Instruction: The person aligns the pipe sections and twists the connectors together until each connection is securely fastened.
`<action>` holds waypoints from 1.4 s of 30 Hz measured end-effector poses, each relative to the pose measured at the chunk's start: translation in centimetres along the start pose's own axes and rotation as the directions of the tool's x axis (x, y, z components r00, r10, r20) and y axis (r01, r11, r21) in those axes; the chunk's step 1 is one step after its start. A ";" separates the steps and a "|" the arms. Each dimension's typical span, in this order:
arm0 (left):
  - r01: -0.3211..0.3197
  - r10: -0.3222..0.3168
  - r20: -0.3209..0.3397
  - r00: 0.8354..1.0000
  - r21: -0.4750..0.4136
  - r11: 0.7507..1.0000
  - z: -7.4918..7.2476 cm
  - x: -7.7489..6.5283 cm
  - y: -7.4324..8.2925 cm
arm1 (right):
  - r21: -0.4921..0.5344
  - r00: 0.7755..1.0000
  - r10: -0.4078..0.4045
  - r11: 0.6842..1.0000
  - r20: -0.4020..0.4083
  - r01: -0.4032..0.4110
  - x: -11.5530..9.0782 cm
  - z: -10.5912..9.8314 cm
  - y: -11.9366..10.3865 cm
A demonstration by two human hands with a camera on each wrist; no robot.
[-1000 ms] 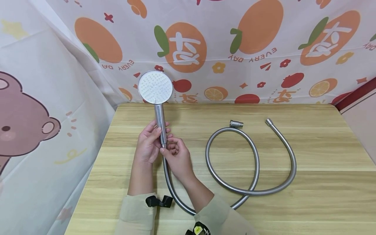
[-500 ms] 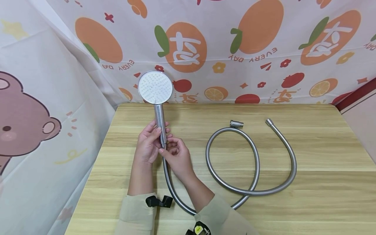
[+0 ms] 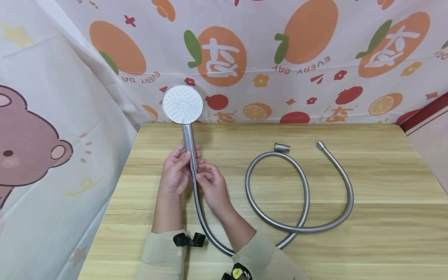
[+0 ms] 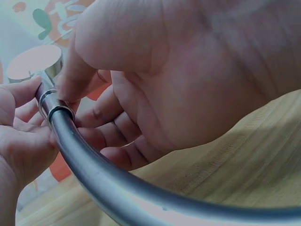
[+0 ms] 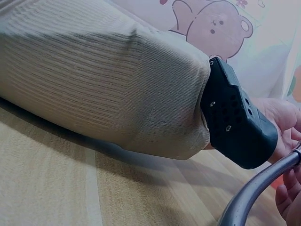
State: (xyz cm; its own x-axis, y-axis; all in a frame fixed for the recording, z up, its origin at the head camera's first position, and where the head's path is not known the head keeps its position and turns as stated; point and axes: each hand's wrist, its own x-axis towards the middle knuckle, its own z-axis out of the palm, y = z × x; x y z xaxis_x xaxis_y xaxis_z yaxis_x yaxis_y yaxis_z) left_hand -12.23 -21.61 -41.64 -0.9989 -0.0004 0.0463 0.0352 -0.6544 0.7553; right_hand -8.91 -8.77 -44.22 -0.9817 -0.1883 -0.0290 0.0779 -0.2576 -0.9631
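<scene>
A round shower head [image 3: 182, 104] with a white nozzle face and metal handle points away from me, above the table's back edge. My left hand [image 3: 174, 175] holds its handle, thumb across the front and fingers behind. At the handle's base, a grey metal shower hose [image 3: 198, 206] meets it at a connector [image 3: 193, 176]. My right hand [image 3: 214, 190] pinches that connector from the right, thumb at its side and the other fingers curled. The left wrist view shows the connector's ring [image 4: 61, 113] right at the handle's end. Mostly sleeve fills the right wrist view.
The hose loops across the wooden table [image 3: 385, 186] to a free metal end [image 3: 320, 145] at the right. Beside the loop lies a small metal fitting [image 3: 282, 147]. A fruit-printed cloth [image 3: 266, 46] hangs behind the table, and another cloth [image 3: 87, 163] at the left.
The shower head has tilted slightly left. My right thumb has slid from the connector's front to its right side, exposing more of the connector. My left hand has barely moved.
</scene>
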 end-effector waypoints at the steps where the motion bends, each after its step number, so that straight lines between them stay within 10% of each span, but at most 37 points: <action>1: 0.001 -0.001 0.000 1.000 -0.001 1.000 0.0 0.0 0.0 | -0.011 1.000 -0.006 1.000 -0.003 0.006 0.0 0.0 0.1; 42: -0.004 0.005 -0.018 1.000 0.039 0.999 0.0 0.0 -0.2 | -0.053 0.999 0.012 0.999 0.039 -0.010 0.0 0.0 0.2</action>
State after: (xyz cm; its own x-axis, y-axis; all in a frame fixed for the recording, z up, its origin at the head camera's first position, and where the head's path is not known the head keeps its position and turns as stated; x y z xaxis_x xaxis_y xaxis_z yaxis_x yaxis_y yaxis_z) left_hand -12.20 -21.42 -41.81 -0.9991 -0.0169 0.0386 0.0407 -0.6246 0.7799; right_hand -8.87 -8.82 -44.37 -0.9731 -0.2284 -0.0296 0.0779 -0.2052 -0.9756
